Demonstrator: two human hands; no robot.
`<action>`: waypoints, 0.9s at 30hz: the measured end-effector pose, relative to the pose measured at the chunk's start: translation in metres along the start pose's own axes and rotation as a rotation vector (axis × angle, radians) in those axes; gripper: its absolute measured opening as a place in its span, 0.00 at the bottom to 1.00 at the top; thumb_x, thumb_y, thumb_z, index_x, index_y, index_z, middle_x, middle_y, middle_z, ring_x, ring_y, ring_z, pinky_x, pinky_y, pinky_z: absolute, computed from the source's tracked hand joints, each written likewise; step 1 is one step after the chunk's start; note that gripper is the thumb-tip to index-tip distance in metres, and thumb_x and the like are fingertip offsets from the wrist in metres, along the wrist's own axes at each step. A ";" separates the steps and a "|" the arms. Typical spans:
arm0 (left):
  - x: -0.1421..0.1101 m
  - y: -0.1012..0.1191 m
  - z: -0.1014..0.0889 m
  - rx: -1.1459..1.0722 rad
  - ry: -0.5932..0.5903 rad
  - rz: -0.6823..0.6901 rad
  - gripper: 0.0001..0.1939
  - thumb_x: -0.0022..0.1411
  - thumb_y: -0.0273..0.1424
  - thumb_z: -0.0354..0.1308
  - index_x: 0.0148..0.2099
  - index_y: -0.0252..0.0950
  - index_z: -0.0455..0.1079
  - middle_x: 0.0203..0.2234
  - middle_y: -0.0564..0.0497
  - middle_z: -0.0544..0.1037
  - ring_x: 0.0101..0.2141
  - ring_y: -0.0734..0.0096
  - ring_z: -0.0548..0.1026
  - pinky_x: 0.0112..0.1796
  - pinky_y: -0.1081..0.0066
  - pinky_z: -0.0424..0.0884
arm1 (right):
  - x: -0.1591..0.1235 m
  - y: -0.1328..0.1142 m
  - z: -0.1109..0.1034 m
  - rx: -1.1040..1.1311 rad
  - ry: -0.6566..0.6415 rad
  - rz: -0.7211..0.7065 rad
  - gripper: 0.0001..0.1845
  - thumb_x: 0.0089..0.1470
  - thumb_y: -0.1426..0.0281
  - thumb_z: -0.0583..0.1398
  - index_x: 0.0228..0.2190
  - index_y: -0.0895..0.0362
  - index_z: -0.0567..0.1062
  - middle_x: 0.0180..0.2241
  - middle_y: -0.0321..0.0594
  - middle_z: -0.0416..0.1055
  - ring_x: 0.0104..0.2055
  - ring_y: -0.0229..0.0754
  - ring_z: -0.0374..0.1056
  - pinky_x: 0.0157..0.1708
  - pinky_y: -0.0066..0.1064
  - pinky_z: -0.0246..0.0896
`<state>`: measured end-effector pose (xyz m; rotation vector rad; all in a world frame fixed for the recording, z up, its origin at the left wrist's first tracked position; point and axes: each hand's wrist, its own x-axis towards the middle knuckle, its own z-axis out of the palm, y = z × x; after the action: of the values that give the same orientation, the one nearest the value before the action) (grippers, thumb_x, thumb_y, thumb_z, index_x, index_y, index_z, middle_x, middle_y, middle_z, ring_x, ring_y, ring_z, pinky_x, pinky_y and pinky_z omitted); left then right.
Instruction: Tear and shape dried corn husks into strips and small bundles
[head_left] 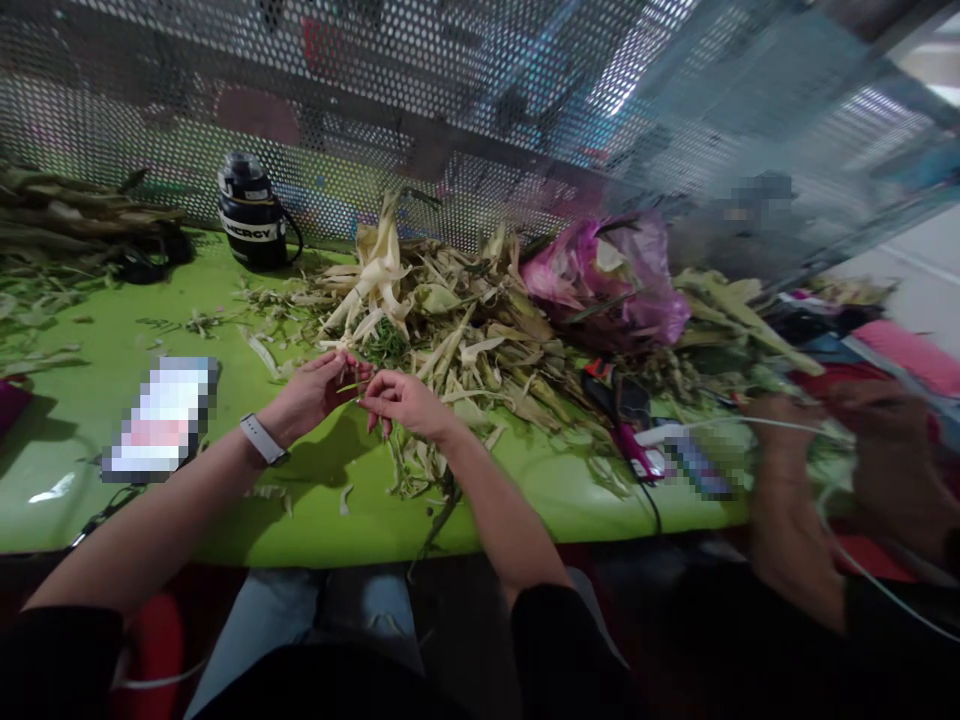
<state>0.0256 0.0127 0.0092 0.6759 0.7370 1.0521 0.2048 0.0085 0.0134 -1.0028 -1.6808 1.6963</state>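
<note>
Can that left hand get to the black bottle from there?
Probably yes: only low, loose scraps seem to lie between the left hand and the black bottle on the green table.

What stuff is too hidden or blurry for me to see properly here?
All in the head view:
- Phone screen: scrambled into blocks.
- Thin green strip between the left hand and right hand: too small to identify.
- Pink bag's contents: mostly hidden by crumpled plastic.
- Other person's hands: blurred.
- Purple thing: cut off by left edge.
</note>
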 end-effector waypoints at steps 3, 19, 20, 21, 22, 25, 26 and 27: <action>-0.002 0.008 0.000 -0.026 0.035 -0.007 0.04 0.63 0.27 0.56 0.34 0.33 0.70 0.28 0.52 0.74 0.28 0.78 0.74 0.30 0.77 0.74 | 0.000 0.000 -0.001 -0.059 0.045 -0.029 0.18 0.45 0.57 0.67 0.28 0.57 0.69 0.21 0.33 0.72 0.20 0.33 0.66 0.21 0.26 0.63; -0.003 0.022 -0.003 0.084 -0.102 -0.122 0.04 0.60 0.25 0.60 0.32 0.31 0.72 0.20 0.54 0.62 0.17 0.85 0.56 0.14 0.86 0.51 | 0.003 0.005 -0.019 -0.090 0.114 -0.126 0.17 0.46 0.57 0.66 0.31 0.58 0.75 0.23 0.33 0.67 0.24 0.32 0.60 0.25 0.25 0.57; -0.001 0.021 -0.005 0.099 -0.110 -0.119 0.04 0.60 0.26 0.60 0.32 0.31 0.72 0.20 0.54 0.62 0.17 0.85 0.56 0.14 0.86 0.50 | 0.002 0.004 -0.021 -0.116 0.119 -0.128 0.17 0.46 0.56 0.65 0.30 0.58 0.75 0.22 0.32 0.65 0.23 0.32 0.58 0.24 0.25 0.55; 0.000 0.021 -0.008 0.113 -0.116 -0.114 0.04 0.60 0.26 0.60 0.32 0.31 0.72 0.20 0.54 0.62 0.17 0.84 0.56 0.15 0.86 0.50 | 0.001 0.003 -0.022 -0.141 0.112 -0.126 0.18 0.47 0.55 0.65 0.29 0.58 0.75 0.21 0.31 0.63 0.22 0.31 0.56 0.23 0.25 0.52; 0.002 0.020 -0.010 0.132 -0.121 -0.110 0.05 0.60 0.27 0.60 0.32 0.31 0.72 0.20 0.55 0.63 0.17 0.84 0.56 0.15 0.85 0.50 | 0.000 0.002 -0.024 -0.165 0.098 -0.121 0.18 0.47 0.54 0.65 0.29 0.58 0.76 0.20 0.31 0.62 0.22 0.31 0.55 0.22 0.25 0.50; 0.007 0.018 -0.015 0.263 -0.088 -0.049 0.07 0.62 0.28 0.58 0.32 0.32 0.73 0.19 0.54 0.64 0.17 0.83 0.57 0.16 0.84 0.51 | -0.004 -0.001 -0.030 -0.227 0.075 -0.120 0.18 0.47 0.55 0.65 0.29 0.59 0.77 0.21 0.32 0.63 0.22 0.31 0.53 0.22 0.25 0.47; 0.009 0.018 -0.016 0.337 -0.054 0.003 0.08 0.62 0.28 0.57 0.31 0.31 0.73 0.19 0.54 0.66 0.18 0.82 0.59 0.17 0.83 0.54 | -0.006 -0.001 -0.032 -0.238 0.092 -0.134 0.18 0.48 0.55 0.65 0.29 0.59 0.77 0.21 0.33 0.64 0.23 0.32 0.54 0.22 0.26 0.47; 0.011 0.019 -0.017 0.419 -0.009 0.069 0.09 0.62 0.27 0.57 0.29 0.32 0.72 0.19 0.52 0.68 0.20 0.81 0.63 0.20 0.82 0.57 | -0.007 -0.002 -0.034 -0.246 0.116 -0.149 0.18 0.48 0.55 0.65 0.29 0.59 0.77 0.22 0.33 0.64 0.23 0.32 0.54 0.23 0.26 0.47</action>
<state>0.0055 0.0318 0.0115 1.0705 0.9429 0.9634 0.2361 0.0233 0.0178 -1.0361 -1.8681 1.3350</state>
